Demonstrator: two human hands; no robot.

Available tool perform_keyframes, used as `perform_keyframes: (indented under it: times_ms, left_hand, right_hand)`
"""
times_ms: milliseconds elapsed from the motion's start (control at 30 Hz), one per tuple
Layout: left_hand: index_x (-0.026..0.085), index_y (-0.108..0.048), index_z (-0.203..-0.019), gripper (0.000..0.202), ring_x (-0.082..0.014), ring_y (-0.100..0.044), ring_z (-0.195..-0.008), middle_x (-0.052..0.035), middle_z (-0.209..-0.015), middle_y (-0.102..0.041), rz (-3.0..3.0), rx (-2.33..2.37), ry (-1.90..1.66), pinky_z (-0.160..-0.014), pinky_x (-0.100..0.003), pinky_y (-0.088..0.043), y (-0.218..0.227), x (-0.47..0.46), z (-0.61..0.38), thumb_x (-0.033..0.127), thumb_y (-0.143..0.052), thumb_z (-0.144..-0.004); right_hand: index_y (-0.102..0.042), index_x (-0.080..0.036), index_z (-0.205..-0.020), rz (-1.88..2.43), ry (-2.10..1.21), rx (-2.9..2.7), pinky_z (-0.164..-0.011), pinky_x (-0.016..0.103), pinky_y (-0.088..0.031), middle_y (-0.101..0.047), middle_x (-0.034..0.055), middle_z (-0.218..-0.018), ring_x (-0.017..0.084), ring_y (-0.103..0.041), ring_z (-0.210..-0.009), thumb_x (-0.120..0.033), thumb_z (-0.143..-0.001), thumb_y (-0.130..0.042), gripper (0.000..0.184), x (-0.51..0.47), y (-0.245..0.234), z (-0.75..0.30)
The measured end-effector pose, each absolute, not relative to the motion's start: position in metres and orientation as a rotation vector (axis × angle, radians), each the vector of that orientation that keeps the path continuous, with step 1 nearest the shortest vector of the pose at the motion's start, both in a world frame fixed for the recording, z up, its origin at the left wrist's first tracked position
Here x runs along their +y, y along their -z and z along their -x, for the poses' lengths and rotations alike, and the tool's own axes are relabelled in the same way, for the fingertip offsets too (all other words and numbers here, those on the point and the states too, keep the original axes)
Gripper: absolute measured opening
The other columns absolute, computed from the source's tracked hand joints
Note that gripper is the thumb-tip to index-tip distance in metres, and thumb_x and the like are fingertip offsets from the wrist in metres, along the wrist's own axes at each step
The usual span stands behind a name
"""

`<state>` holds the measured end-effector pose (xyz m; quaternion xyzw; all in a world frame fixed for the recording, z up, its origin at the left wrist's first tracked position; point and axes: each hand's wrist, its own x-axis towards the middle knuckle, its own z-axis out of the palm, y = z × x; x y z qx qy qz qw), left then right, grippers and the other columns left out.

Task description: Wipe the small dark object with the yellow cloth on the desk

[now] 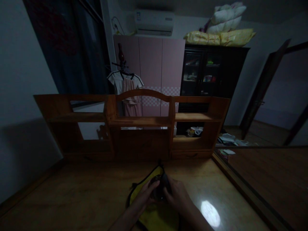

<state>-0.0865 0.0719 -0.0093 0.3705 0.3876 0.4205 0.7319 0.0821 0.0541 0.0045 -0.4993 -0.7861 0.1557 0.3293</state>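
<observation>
A small dark rounded object (158, 190) with a faint shine is held between my two hands; the dimness hides what kind it is. My left hand (146, 194) is closed on its left side, thumb over the top. Around its right side curl the fingers of my right hand (176, 192), where a dark grey edge sticks up by the fingertips. Beneath both hands a yellow cloth piece with black edging (155, 215), perhaps a bag, lies on the wooden surface (96, 189).
A wooden shelf unit (141, 121) stands along the far edge of the surface. Behind it are a pink wardrobe (150, 61), a black cabinet (235, 67) and hanging clothes (127, 86). A raised wooden edge (240, 183) runs down the right. A bright glare spot lies beside my right forearm.
</observation>
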Motion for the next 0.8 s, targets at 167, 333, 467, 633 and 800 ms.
perform_keyframes:
  times_ms: [167, 333, 467, 633, 800]
  left_hand:
    - [0.018, -0.059, -0.113, 0.056, -0.0284, -0.064, -0.099, -0.0115, -0.108, -0.068, -0.84, 0.82, -0.933, -0.071, -0.036, -0.058, 0.008, 0.07, 0.088, 0.046, -0.073, -0.068]
    - [0.018, -0.059, -0.113, 0.053, -0.0288, -0.063, -0.101, -0.0115, -0.111, -0.067, -0.839, 0.801, -0.946, -0.07, -0.038, -0.059, 0.018, 0.075, 0.088, 0.045, -0.072, -0.069]
    - [0.018, -0.058, -0.115, 0.05, -0.0289, -0.062, -0.104, -0.0116, -0.113, -0.066, -0.82, 0.783, -0.941, -0.071, -0.039, -0.059, 0.019, 0.075, 0.089, 0.045, -0.069, -0.074]
    - [0.018, -0.059, -0.113, 0.049, -0.0308, -0.06, -0.107, -0.0128, -0.115, -0.064, -0.816, 0.807, -0.947, -0.07, -0.042, -0.06, 0.014, 0.072, 0.09, 0.045, -0.069, -0.073]
    - [0.017, -0.059, -0.114, 0.048, -0.0303, -0.059, -0.11, -0.0128, -0.117, -0.063, -0.807, 0.794, -0.966, -0.073, -0.041, -0.06, 0.013, 0.071, 0.09, 0.043, -0.069, -0.075]
  right_hand:
    - [-0.052, -0.018, -0.113, 1.308, -0.43, -2.048, -0.071, 0.026, -0.044, -0.066, 0.0078, -0.096, 0.02, -0.062, -0.083, -0.016, -0.081, -0.049, 0.033, 0.053, -0.007, -0.082]
    - [-0.052, -0.018, -0.116, 1.325, -0.466, -2.047, -0.077, 0.027, -0.045, -0.066, 0.0083, -0.1, 0.021, -0.062, -0.089, -0.018, -0.084, -0.047, 0.033, 0.052, -0.008, -0.083]
    - [-0.053, -0.02, -0.115, 1.306, -0.549, -2.045, -0.077, 0.025, -0.045, -0.067, 0.0078, -0.1, 0.018, -0.063, -0.088, -0.022, -0.094, -0.035, 0.028, 0.053, -0.011, -0.083]
    - [-0.059, -0.021, -0.106, 1.358, -0.544, -2.008, -0.065, 0.022, -0.045, -0.07, 0.0064, -0.088, 0.017, -0.066, -0.076, -0.029, -0.098, -0.029, 0.032, 0.056, -0.009, -0.081]
    - [-0.065, -0.02, -0.099, 1.486, -0.459, -1.98, -0.065, 0.022, -0.044, -0.072, 0.0079, -0.086, 0.019, -0.068, -0.075, -0.03, -0.095, -0.038, 0.029, 0.058, -0.007, -0.08]
